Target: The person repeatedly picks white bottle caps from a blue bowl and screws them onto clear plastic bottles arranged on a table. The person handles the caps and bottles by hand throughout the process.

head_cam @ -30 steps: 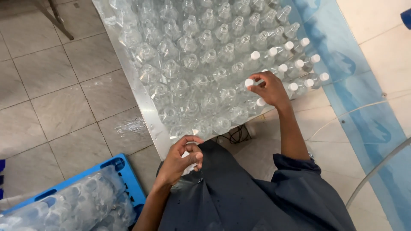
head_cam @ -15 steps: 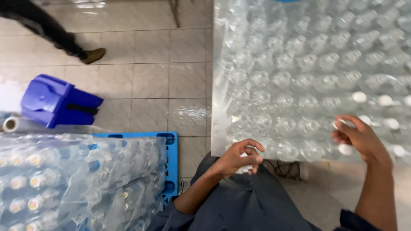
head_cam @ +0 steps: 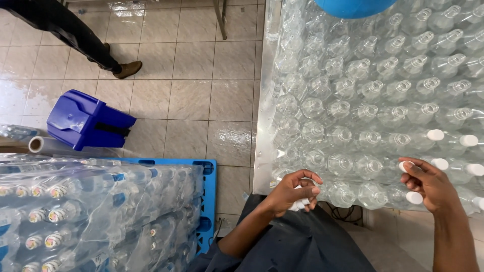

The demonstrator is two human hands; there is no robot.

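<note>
Left hand [head_cam: 292,194] closed on spare caps [head_cam: 298,204]; right hand [head_cam: 428,184] pressing cap [head_cam: 406,165] onto bottle [head_cam: 375,166]; few capped, most open.

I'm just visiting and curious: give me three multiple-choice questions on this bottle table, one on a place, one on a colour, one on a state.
1. Where does the blue step stool stand?
A. on the tiled floor
B. on the table
C. on the pallet

2. What colour are the caps in the left hand?
A. red
B. white
C. green

3. How are most clear bottles on the table?
A. capped
B. crushed
C. uncapped

Answers: 1 A, tiles surround it. 2 B, white shows between the fingers. 3 C, open necks show; only a few near the right hand are capped.
</note>
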